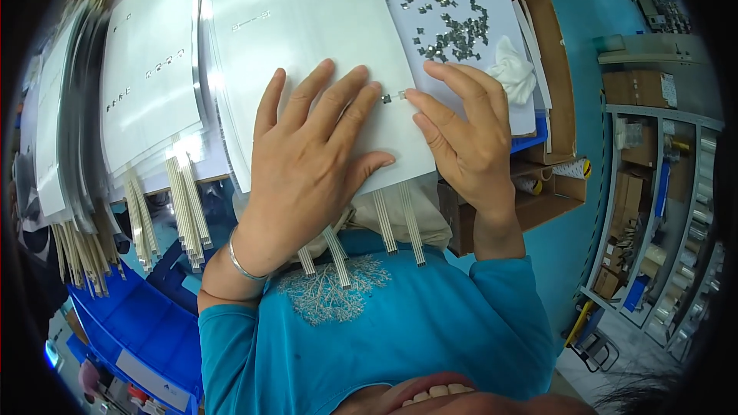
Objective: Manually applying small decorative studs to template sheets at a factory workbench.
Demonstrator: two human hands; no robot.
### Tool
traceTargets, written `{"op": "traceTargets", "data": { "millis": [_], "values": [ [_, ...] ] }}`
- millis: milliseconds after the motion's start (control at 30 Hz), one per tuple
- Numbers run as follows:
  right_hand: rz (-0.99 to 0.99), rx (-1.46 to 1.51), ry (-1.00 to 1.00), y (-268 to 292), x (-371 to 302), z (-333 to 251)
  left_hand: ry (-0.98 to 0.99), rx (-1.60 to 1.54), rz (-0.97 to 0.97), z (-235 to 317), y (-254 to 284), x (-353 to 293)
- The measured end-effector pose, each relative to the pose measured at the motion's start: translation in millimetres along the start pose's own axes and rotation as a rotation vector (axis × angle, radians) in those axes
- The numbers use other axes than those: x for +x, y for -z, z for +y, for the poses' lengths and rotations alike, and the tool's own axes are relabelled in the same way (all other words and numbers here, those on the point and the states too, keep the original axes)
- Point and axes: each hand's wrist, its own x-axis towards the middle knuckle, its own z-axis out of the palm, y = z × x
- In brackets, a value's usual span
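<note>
My left hand (315, 142) lies palm down on a white sheet (307, 38), fingers spread, nothing in them. A small dark metal piece (387, 98) with a lighter end lies on the sheet, just beyond my left index fingertip. My right hand (473, 127) is at the sheet's right edge. One of its fingertips touches or nearly touches the lighter end of that piece; its thumb and other fingers are apart. Flat pale striped strips (384, 219) stick out below the sheet's near edge. Farther up, two thin dumbbell-shaped outlines show on the sheet.
Many loose shiny metal pieces (461, 34) are scattered on a white surface at the right, beside a crumpled white cloth (511, 73). Stacked sheets (146, 84) with hanging strips stand at the left. Cardboard boxes (553, 54) border the right side; a blue bin (138, 330) sits below left.
</note>
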Motion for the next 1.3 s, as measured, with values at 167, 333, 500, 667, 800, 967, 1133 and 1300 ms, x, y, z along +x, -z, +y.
{"op": "traceTargets", "data": {
  "millis": [167, 333, 500, 667, 800, 967, 1133, 1300],
  "values": [
    [-0.104, -0.025, 0.043, 3, 5, -9, -0.016, -0.005, 0.013, -1, -2, 0],
    [0.143, 0.119, -0.075, 3, -10, 0, -0.012, 0.019, -0.002, -1, 0, 1],
    [0.338, -0.049, -0.31, 16, -30, 21, -0.078, 0.026, 0.029, 1, 0, 11],
    [0.341, -0.235, -0.407, 24, -37, 41, -0.13, 0.073, 0.054, 2, 2, 14],
    [0.338, -0.107, -0.341, 18, -40, 27, -0.13, 0.142, 0.03, 5, 3, 14],
    [0.173, -0.065, -0.187, 17, -34, 16, -0.14, 0.059, 0.055, -6, 1, 16],
    [0.11, -0.076, -0.165, 22, -29, 12, -0.037, -0.122, 0.077, -22, 8, 24],
    [0.103, -0.099, -0.131, 20, -26, 17, 0.024, 0.116, 0.123, -41, -6, 19]
  ]
}}
